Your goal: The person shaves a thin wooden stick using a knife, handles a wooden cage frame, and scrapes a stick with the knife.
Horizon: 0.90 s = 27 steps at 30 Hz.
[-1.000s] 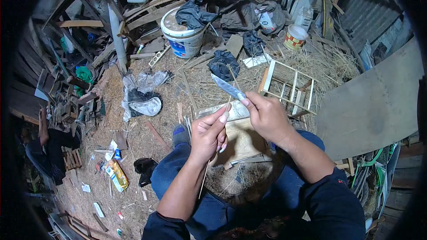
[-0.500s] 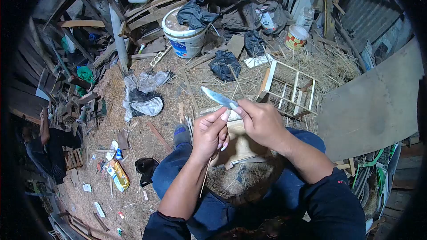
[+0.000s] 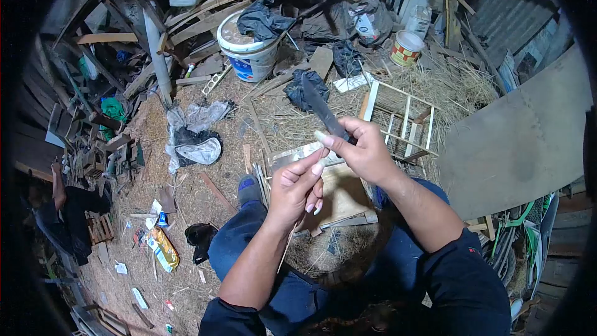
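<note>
My left hand (image 3: 296, 190) pinches a thin strip (image 3: 285, 250), whose lower part hangs past my left forearm. Its tip shows near both thumbs. Closed round the knife's handle, my right hand (image 3: 362, 151) holds the knife (image 3: 320, 103) with the dark blade pointing up and away to the left. The two hands are close together, with the right thumb just above the left fingertips. Below them a pale wooden board (image 3: 339, 194) lies between my knees.
A small wooden frame (image 3: 405, 115) stands beyond my right hand. Further back are a large white bucket (image 3: 249, 56) and a smaller tub (image 3: 407, 48). A flat sheet (image 3: 516, 143) leans at the right. Another person (image 3: 68, 214) is at the far left.
The knife has swung from pointing left to pointing more upward, and its blade looks dark now. My right hand has turned with it. My left hand keeps its pinch. The view has shifted slightly.
</note>
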Each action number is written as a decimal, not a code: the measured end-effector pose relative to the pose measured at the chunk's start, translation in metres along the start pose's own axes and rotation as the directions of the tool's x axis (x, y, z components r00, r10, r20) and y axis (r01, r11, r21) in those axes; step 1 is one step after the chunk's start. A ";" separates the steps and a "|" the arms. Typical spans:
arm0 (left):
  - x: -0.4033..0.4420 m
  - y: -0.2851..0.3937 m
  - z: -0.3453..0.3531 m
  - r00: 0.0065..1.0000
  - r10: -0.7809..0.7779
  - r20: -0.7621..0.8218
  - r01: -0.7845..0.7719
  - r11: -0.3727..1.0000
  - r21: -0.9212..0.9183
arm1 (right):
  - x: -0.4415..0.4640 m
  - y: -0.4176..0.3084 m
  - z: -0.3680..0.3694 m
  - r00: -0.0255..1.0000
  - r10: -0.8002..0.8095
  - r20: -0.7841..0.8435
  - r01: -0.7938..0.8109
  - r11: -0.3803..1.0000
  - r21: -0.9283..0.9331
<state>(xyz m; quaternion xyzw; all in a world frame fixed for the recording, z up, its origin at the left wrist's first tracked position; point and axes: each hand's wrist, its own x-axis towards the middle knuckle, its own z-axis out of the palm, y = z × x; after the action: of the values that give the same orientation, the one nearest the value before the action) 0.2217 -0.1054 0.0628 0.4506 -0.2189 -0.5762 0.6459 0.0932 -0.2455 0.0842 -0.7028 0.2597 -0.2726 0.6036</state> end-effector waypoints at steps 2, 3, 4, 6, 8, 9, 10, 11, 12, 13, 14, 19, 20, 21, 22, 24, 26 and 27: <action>0.001 -0.003 -0.002 0.998 0.016 0.059 -0.016 1.000 0.002 | 0.004 -0.002 -0.005 0.994 0.098 -0.046 -0.091 0.986 0.141; 0.001 -0.003 -0.002 0.998 0.015 0.061 -0.015 1.000 0.002 | 0.007 0.000 -0.006 0.993 0.086 -0.077 -0.071 0.981 0.179; 0.000 -0.003 -0.001 0.999 0.009 0.034 -0.010 0.999 0.032 | 0.007 0.000 -0.008 0.993 0.086 -0.079 -0.071 0.981 0.179; 0.000 -0.004 -0.001 1.000 0.006 0.008 -0.007 0.998 0.063 | 0.006 -0.004 -0.009 0.995 0.082 -0.053 -0.072 0.982 0.177; -0.001 -0.008 -0.002 1.000 0.025 -0.007 -0.024 0.991 0.134 | 0.004 -0.002 -0.009 0.998 0.056 0.002 -0.056 0.986 0.159; -0.001 -0.008 0.000 1.000 0.024 -0.001 -0.023 0.991 0.135 | 0.003 -0.004 -0.007 0.998 0.033 0.046 -0.039 0.989 0.143; -0.003 -0.008 0.001 1.000 0.024 -0.002 -0.024 0.987 0.161 | 0.000 -0.008 -0.005 0.996 0.012 0.091 -0.023 0.992 0.127; -0.004 -0.008 0.003 1.000 0.026 -0.002 -0.025 0.982 0.186 | -0.004 -0.016 -0.007 0.998 0.066 0.010 -0.067 0.990 0.126; -0.005 -0.009 0.004 1.000 0.025 0.004 -0.025 0.982 0.186 | -0.004 -0.015 -0.013 0.984 0.170 -0.051 -0.162 0.977 0.142; -0.005 -0.012 0.003 0.999 0.032 0.029 -0.036 0.986 0.161 | -0.005 -0.014 -0.016 0.976 0.156 -0.154 -0.135 0.981 0.142; -0.007 -0.014 0.003 0.998 0.040 0.054 -0.048 0.990 0.136 | -0.007 -0.014 -0.018 0.957 0.140 -0.255 -0.107 0.985 0.138; -0.016 -0.022 0.008 0.994 0.024 0.105 -0.032 0.997 0.075 | -0.073 -0.025 -0.050 0.943 0.264 -0.202 -0.219 0.951 0.219; -0.019 -0.024 0.010 0.993 0.010 0.117 -0.015 0.999 0.040 | -0.090 -0.024 -0.052 0.940 0.266 -0.213 -0.220 0.951 0.219; -0.024 -0.023 0.016 0.995 -0.006 0.103 0.000 0.998 0.055 | -0.109 -0.022 -0.052 0.935 0.294 -0.200 -0.238 0.935 0.262; -0.027 -0.029 0.021 0.993 -0.020 0.115 0.014 0.998 0.059 | -0.128 -0.020 -0.053 0.928 0.323 -0.188 -0.256 0.917 0.306; -0.035 -0.046 0.034 0.984 -0.093 0.154 0.090 0.996 0.030 | -0.167 -0.013 -0.053 0.897 0.409 -0.166 -0.323 0.865 0.385; -0.049 -0.063 0.053 0.969 -0.175 0.175 0.173 0.985 0.025 | -0.205 0.001 -0.051 0.870 0.474 -0.136 -0.354 0.792 0.497; -0.056 -0.074 0.061 0.968 -0.211 0.137 0.216 0.976 -0.021 | -0.223 -0.001 -0.046 0.858 0.490 -0.154 -0.355 0.782 0.512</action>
<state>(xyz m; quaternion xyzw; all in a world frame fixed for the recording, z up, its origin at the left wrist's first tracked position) 0.1189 -0.0678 0.0447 0.4201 -0.2018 -0.6751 0.5718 -0.0981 -0.1233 0.0750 -0.4139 0.4209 -0.2793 0.7573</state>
